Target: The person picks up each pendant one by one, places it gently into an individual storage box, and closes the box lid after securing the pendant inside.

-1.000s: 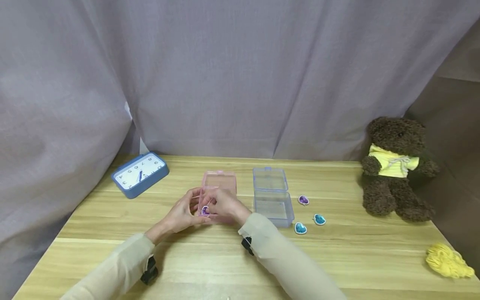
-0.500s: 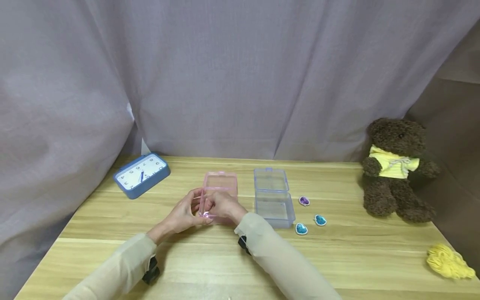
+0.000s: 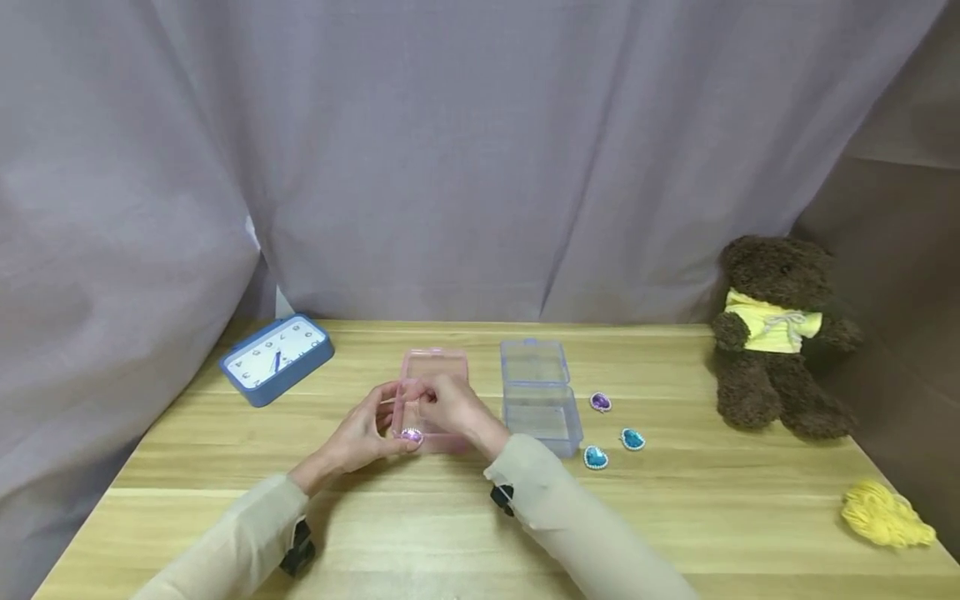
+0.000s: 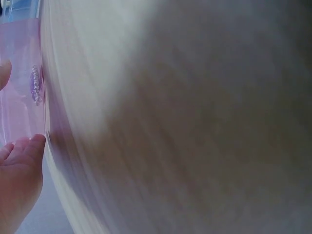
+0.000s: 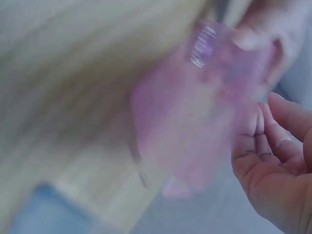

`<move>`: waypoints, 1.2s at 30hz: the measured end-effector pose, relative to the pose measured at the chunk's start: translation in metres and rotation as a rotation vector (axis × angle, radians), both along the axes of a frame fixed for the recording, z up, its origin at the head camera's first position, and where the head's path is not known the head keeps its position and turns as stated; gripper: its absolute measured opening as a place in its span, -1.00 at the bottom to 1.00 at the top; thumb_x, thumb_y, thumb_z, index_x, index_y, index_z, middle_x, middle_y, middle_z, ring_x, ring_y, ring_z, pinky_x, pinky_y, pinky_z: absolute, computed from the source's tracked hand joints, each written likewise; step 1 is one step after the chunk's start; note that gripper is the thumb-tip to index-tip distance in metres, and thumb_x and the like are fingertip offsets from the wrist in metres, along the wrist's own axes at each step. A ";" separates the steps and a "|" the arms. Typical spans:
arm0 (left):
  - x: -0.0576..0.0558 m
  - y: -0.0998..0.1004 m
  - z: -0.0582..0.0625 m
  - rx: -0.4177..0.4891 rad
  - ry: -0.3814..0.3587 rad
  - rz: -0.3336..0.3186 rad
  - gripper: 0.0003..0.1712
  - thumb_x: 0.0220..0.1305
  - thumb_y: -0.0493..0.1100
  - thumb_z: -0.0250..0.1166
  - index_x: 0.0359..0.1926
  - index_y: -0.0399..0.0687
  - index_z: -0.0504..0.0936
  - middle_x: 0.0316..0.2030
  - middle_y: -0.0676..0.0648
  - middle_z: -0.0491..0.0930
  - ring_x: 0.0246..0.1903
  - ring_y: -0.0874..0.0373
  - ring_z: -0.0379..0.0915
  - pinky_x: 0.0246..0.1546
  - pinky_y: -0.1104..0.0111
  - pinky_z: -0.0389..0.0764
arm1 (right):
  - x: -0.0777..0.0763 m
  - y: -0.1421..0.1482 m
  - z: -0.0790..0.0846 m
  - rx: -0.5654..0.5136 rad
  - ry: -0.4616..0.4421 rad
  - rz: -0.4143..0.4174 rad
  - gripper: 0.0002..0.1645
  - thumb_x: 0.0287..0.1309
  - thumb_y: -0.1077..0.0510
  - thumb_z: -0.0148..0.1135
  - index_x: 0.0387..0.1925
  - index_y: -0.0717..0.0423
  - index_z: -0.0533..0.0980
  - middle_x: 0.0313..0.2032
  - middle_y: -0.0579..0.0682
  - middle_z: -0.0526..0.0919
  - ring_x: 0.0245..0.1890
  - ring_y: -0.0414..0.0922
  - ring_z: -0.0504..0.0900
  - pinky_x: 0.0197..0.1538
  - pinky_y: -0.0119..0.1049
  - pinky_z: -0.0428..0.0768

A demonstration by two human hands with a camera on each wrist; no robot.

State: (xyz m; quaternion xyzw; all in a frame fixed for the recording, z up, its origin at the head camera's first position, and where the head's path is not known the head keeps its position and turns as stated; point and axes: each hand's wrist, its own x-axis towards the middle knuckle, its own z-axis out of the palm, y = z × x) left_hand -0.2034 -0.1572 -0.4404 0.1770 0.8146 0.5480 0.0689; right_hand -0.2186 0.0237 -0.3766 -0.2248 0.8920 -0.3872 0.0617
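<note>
A see-through pink box [image 3: 444, 440] stands with its lid [image 3: 437, 364] folded back. My left hand [image 3: 358, 437] grips its left side, thumb at the front and fingers behind. Inside, by the front left corner, lies a purple heart-shaped gem [image 3: 412, 435] with a pearly edge; it shows through the wall in the left wrist view, too. Over the box is my right hand [image 3: 457, 408], its fingers loosely bent and holding nothing in the right wrist view. To the right, a see-through blue box [image 3: 542, 425] has its lid back and nothing inside.
Right of the blue box lie a purple gem [image 3: 600, 402] and two blue gems, one nearer [image 3: 596, 457] and another blue gem [image 3: 632, 439]. A blue clock [image 3: 277, 358] lies at the back left. A brown teddy bear [image 3: 776, 333] and yellow yarn [image 3: 887, 514] are far right.
The purple gem, pinched by my right hand a second ago, now lies in the pink box. My right fingers have come away and up from it. My left hand keeps its hold.
</note>
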 end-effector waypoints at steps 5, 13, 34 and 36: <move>-0.001 0.001 0.000 0.010 -0.012 0.007 0.03 -0.08 -0.21 0.51 0.33 -0.32 0.10 0.25 -0.38 0.28 0.20 -0.26 0.30 0.25 0.03 0.39 | 0.000 0.045 0.023 -0.185 -0.002 -0.097 -0.80 0.07 0.41 0.19 -0.22 0.37 0.58 -0.37 0.21 0.66 -0.47 -0.23 0.54 -0.40 -0.50 0.63; -0.001 0.001 0.001 0.033 -0.016 -0.005 0.03 -0.09 -0.24 0.51 0.32 -0.37 0.10 0.26 -0.41 0.25 0.19 -0.26 0.31 0.23 0.07 0.42 | -0.020 0.170 0.016 -0.310 -0.012 -0.401 -0.72 0.19 0.39 0.12 -0.09 0.51 0.46 -0.39 0.12 0.60 -0.47 -0.34 0.52 -0.33 -0.55 0.63; -0.001 0.002 0.000 0.030 -0.034 0.003 0.02 -0.08 -0.25 0.50 0.32 -0.35 0.10 0.22 -0.40 0.29 0.17 -0.26 0.33 0.20 0.07 0.46 | -0.027 0.241 -0.037 0.066 -0.179 -0.362 -0.77 0.07 0.31 0.27 -0.23 0.37 0.52 -0.50 -0.05 0.47 -0.51 -0.20 0.38 -0.51 -0.46 0.38; -0.001 0.002 0.000 0.028 -0.031 0.006 0.01 -0.08 -0.25 0.50 0.32 -0.35 0.10 0.22 -0.40 0.30 0.17 -0.26 0.33 0.21 0.07 0.45 | -0.027 0.242 -0.036 0.067 -0.175 -0.362 -0.79 0.06 0.31 0.28 -0.27 0.36 0.50 -0.51 -0.05 0.46 -0.52 -0.21 0.37 -0.53 -0.46 0.38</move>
